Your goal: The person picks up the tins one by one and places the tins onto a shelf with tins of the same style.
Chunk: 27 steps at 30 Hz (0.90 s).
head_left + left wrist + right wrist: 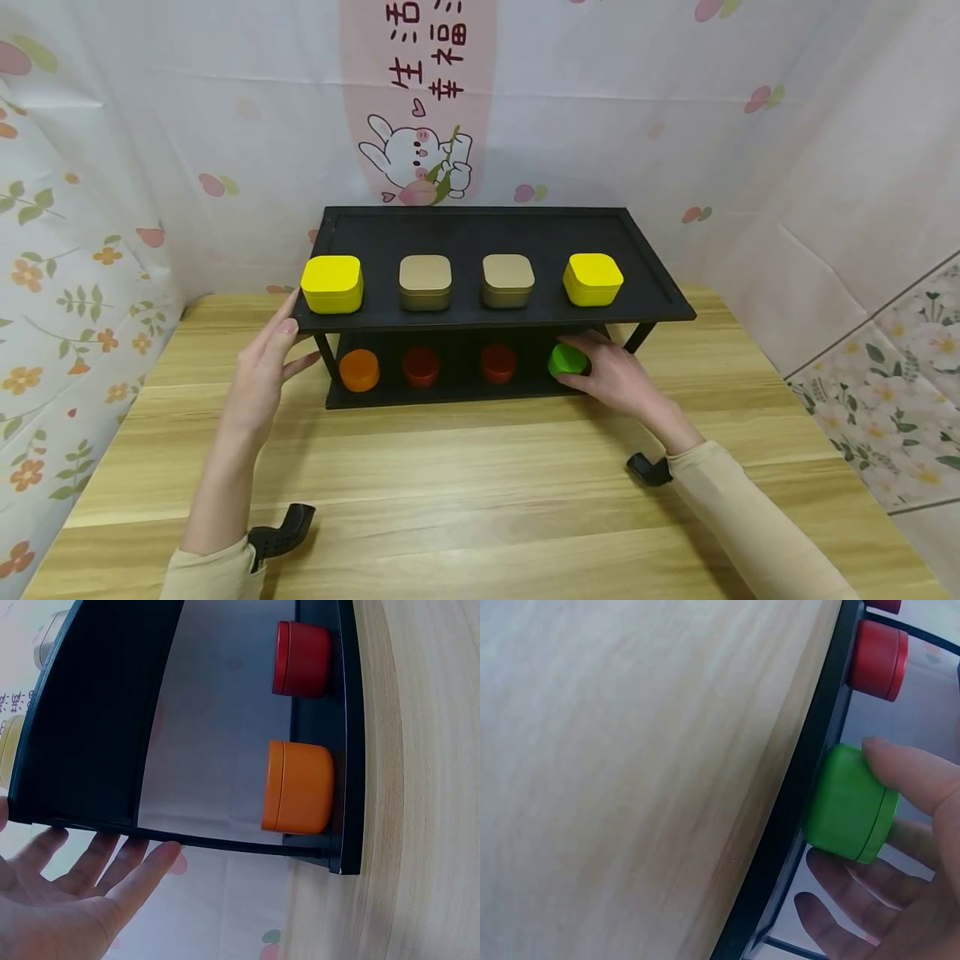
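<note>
A black two-tier shelf (480, 233) stands on the table. My left hand (258, 367) touches its left end at the upper board, the fingers (142, 881) extended along the side frame. At the right end of the lower tier, my right hand (618, 375) holds a green lidded tin (847, 802) between thumb and fingers, the thumb on its lid edge. The tin sits close to the shelf's front lip. Along the same tier stand an orange tin (359, 371) near the left post and two red tins, one left of centre (421, 367) and one right of centre (498, 364).
On the upper board stand a yellow tin (332, 285) at the left, two khaki tins, left (425, 283) and right (507, 282), and another yellow tin (592, 280). A printed curtain (247, 125) hangs behind the wooden table (450, 483). Black wrist mounts (281, 535) stick out from both sleeves.
</note>
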{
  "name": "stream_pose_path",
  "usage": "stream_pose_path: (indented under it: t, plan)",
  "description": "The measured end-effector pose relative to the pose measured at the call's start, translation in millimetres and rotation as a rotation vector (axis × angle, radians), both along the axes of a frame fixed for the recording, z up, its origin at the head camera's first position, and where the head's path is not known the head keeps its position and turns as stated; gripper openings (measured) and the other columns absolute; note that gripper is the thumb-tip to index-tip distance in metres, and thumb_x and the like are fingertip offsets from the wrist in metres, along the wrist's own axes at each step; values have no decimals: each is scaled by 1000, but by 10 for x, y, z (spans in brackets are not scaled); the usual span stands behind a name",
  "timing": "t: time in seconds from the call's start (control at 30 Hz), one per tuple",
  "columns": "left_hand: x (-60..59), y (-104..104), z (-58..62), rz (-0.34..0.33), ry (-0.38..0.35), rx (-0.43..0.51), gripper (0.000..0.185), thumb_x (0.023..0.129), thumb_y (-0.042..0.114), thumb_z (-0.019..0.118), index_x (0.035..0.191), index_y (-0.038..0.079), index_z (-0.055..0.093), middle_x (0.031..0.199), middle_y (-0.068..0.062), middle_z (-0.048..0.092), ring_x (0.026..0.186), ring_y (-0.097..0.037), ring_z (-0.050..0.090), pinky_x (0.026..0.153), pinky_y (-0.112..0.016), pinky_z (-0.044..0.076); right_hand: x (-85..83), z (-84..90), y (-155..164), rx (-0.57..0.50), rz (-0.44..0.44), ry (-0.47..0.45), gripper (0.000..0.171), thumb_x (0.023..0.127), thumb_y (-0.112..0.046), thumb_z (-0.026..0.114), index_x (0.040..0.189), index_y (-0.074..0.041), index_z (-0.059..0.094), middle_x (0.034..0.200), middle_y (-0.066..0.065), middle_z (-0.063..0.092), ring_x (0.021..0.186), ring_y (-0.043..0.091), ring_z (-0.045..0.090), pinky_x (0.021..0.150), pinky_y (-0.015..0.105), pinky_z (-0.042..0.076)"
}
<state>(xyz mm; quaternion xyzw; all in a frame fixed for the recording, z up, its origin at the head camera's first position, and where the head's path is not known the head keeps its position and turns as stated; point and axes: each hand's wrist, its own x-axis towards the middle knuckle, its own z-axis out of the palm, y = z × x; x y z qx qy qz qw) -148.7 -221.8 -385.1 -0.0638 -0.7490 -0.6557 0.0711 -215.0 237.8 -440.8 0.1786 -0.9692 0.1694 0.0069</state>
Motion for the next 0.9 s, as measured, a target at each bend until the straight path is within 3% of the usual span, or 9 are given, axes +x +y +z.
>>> stream_pose_path:
  t: [0.4, 0.67, 0.9]
  plan:
    - [1, 23, -17, 1, 6, -5, 51, 111, 42, 40, 161, 32, 33, 173, 3, 24, 155, -32, 31, 93, -10, 55, 0, -26, 33, -1, -17, -25, 69, 90, -40, 79, 150, -14, 55, 144, 21, 58, 111, 36, 64, 88, 54, 57]
    - [28, -42, -22, 10, 14, -25, 52, 111, 46, 37, 161, 32, 33, 172, -1, 28, 128, -1, 51, 94, -8, 53, 58, -19, 53, -37, -32, -37, 83, 89, -52, 76, 158, -20, 42, 158, 20, 46, 136, 45, 53, 100, 68, 51]
    - [96, -140, -101, 23, 4, -31, 53, 112, 44, 34, 162, 26, 34, 165, -1, 40, 129, 0, 50, 97, -5, 50, 161, -17, 166, -127, 26, 56, 81, 88, -41, 82, 157, -18, 45, 157, 24, 47, 141, 48, 47, 106, 69, 47]
